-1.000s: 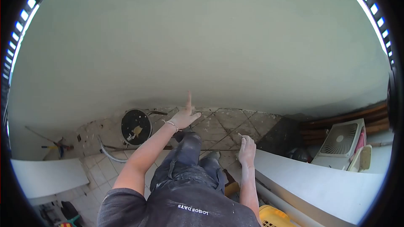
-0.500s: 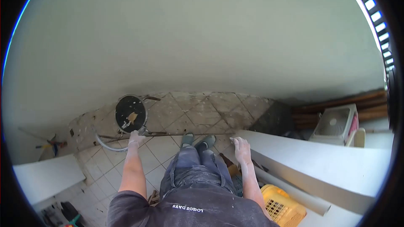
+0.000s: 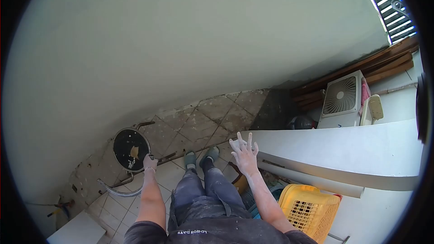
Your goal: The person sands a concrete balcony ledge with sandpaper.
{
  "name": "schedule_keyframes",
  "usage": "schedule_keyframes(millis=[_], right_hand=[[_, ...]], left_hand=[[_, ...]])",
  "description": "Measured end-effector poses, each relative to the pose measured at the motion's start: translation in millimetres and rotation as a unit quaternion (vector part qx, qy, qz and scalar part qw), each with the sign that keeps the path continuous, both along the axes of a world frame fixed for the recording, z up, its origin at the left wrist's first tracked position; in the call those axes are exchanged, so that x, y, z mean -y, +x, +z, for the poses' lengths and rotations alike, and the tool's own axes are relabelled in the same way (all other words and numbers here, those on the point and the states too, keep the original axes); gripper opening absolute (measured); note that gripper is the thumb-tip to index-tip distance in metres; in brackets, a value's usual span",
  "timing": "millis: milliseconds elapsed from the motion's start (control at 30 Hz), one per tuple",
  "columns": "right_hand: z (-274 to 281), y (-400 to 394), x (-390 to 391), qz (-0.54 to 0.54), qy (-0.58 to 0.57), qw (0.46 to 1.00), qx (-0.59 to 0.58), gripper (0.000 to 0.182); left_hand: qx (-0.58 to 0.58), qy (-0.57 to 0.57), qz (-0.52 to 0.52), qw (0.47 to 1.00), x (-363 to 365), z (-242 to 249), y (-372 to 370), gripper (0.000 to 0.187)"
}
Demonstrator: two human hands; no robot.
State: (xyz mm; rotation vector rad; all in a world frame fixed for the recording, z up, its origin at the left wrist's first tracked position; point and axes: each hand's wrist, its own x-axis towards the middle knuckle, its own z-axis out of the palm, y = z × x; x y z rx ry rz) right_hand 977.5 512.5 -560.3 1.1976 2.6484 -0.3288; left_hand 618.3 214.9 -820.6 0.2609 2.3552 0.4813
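Black round stool (image 3: pixel 124 147); left hand (image 3: pixel 150 163) at its edge, likely steadying, grip unclear; right hand (image 3: pixel 247 161) fingers spread, hold unclear.

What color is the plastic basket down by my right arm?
The basket is yellow, seen best in the current head view.

1. Light: glaring white between slats (image 3: pixel 392 9), upper right.
2. Wall (image 3: pixel 194 40): muted, softly lit, shadowed along its base.
3. Edges: bowed, fisheye fashion; corners black.
4. Floor (image 3: pixel 217 108): dim, detail slightly soft.
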Motion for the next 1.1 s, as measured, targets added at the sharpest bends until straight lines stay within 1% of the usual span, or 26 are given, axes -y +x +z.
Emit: schedule_keyframes(millis=[67, 133, 200, 267, 333, 433, 533, 567, 633, 733, 833, 867, 967, 1067, 1100], right_hand=[[9, -4, -7, -0.037, -0.009, 0.999, 0.015, 0.054], [12, -3, -16, -0.066, -0.018, 0.997, 0.016, 0.052], [9, 0, -20, -0.089, -0.027, 0.996, 0.005, 0.05], [5, 4, -26, -0.097, -0.016, 0.995, 0.011, 0.052], [6, 5, -32, -0.106, -0.012, 0.994, 0.01, 0.053], [10, 7, -43, -0.113, -0.012, 0.993, 0.003, 0.054], [10, 9, -50, -0.114, -0.008, 0.993, -0.002, 0.054], [11, 9, -56, -0.122, -0.009, 0.992, -0.009, 0.053], [14, 16, -60, -0.139, -0.019, 0.99, -0.016, 0.052], [14, 21, -62, -0.154, -0.011, 0.988, -0.015, 0.053], [12, 20, -61, -0.163, -0.01, 0.986, -0.02, 0.053], [15, 23, -61, -0.168, -0.015, 0.986, -0.018, 0.053], [25, 19, -56, -0.178, -0.01, 0.984, -0.008, 0.053], [32, 10, -45, -0.173, 0.021, 0.985, 0.015, 0.052], [32, 12, -45, -0.168, -0.005, 0.986, -0.013, 0.052]], left_hand=[[0.003, 0.022, -0.064, 0.998, -38, 8, 12, 0.043], [-0.003, 0.073, -0.081, 0.994, -79, 0, 28, 0.051], [-0.005, 0.132, -0.081, 0.988, -121, 5, 48, 0.053], [0.052, 0.131, -0.095, 0.985, -165, 20, 70, 0.056], [0.053, 0.141, -0.116, 0.982, -201, 18, 100, 0.059], [0.125, 0.11, -0.186, 0.968, -249, 27, 146, 0.069], [0.126, 0.097, -0.213, 0.964, -285, 31, 196, 0.075], [0.129, 0.11, -0.216, 0.962, -299, 35, 206, 0.079], [0.143, 0.128, -0.222, 0.956, -308, 52, 228, 0.088], [0.172, 0.117, -0.283, 0.936, -318, 58, 245, 0.103], [0.187, 0.102, -0.383, 0.899, -314, 55, 250, 0.114], [0.202, 0.101, -0.4, 0.888, -313, 55, 249, 0.119], [0.208, 0.157, -0.402, 0.878, -303, 43, 242, 0.115], [0.246, 0.175, -0.411, 0.86, -295, 47, 217, 0.096], [0.233, 0.15, -0.459, 0.844, -290, 49, 206, 0.088]])
